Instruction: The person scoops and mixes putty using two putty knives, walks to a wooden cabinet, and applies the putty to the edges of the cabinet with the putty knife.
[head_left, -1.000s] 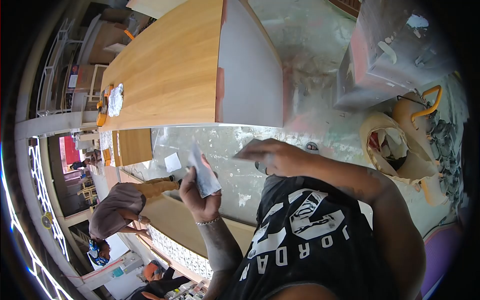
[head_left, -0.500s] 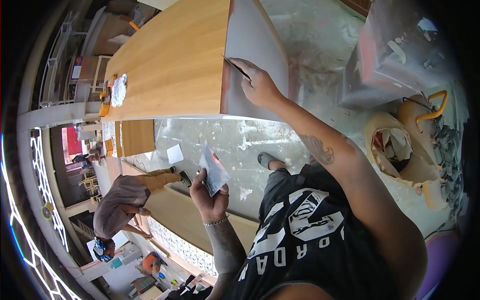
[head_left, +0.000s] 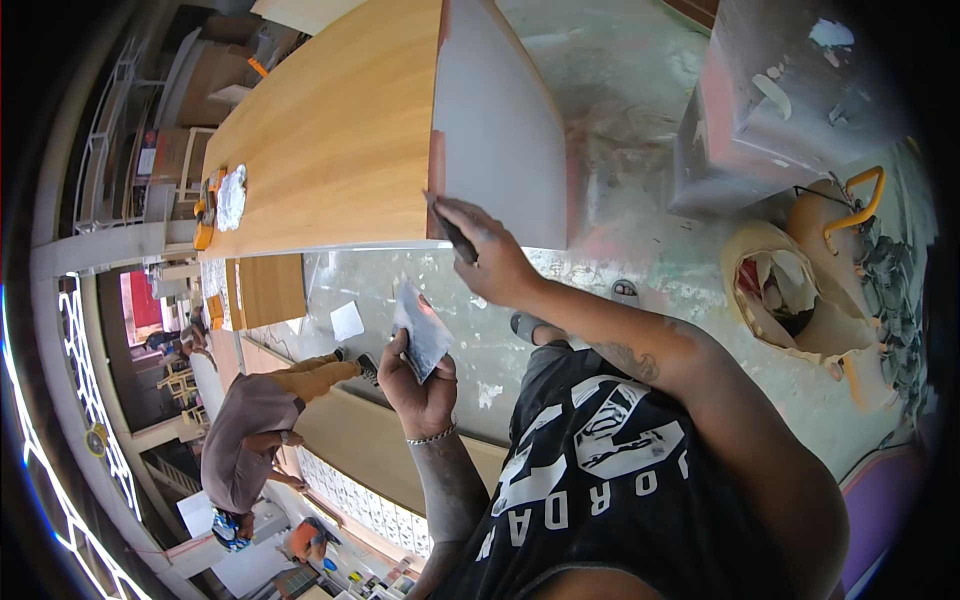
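My right hand (head_left: 492, 255) is closed on a thin, dark putty knife (head_left: 455, 235). The blade's tip meets the lower corner of a large wooden panel piece (head_left: 330, 130), at the border between its wood-grain face and its grey side (head_left: 500, 150). A strip of reddish filler (head_left: 437, 165) runs along that border. Lower down, my left hand (head_left: 425, 390) grips a flat, greyish square plate (head_left: 425, 340) between thumb and fingers. A small dab of pink putty (head_left: 424, 301) sits near the plate's upper edge.
A grey-and-pink box-like cabinet (head_left: 760, 110) stands at the right, above an open paper sack (head_left: 790, 290). Another person (head_left: 250, 440) leans over a long panel (head_left: 350, 430) at the left. White paper (head_left: 347, 320) lies on the floor, and crumpled foil (head_left: 231, 198) rests on the wood.
My right hand with the putty knife has moved down along the border to the panel's lower corner. The view has shifted slightly. My left hand still holds the plate.
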